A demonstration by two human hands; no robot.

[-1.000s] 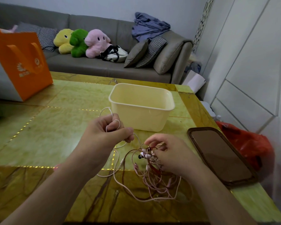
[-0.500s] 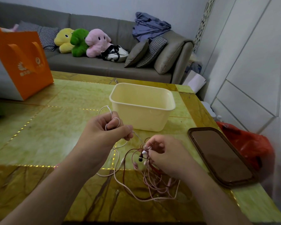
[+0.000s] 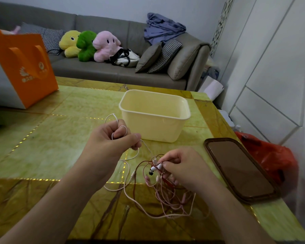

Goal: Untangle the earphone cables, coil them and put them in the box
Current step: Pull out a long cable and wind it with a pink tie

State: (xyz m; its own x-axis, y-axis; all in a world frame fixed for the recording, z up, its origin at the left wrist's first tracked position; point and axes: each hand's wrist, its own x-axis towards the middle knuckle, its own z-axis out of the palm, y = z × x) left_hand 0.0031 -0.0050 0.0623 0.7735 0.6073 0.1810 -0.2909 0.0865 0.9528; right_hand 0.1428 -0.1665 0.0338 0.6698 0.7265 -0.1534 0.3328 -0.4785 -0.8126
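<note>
Since a second ago, the right hand (image 3: 185, 169) pinching the earbud (image 3: 156, 167) has lifted slightly off the tangled cables (image 3: 167, 196) on the green table (image 3: 51, 143). The left hand (image 3: 111, 140) grips a white cable loop (image 3: 113, 118). Behind them, the cream box (image 3: 155, 120) holds nothing visible; beyond stands a grey sofa (image 3: 113, 71).

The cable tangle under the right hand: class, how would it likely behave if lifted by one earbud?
The tangle would probably sag limply, since its thin loops sprawl flat on the table. It likely rises as one clump, because pink and red strands cross repeatedly. It looks light: the right hand pinches an earbud with just its fingertips.
</note>
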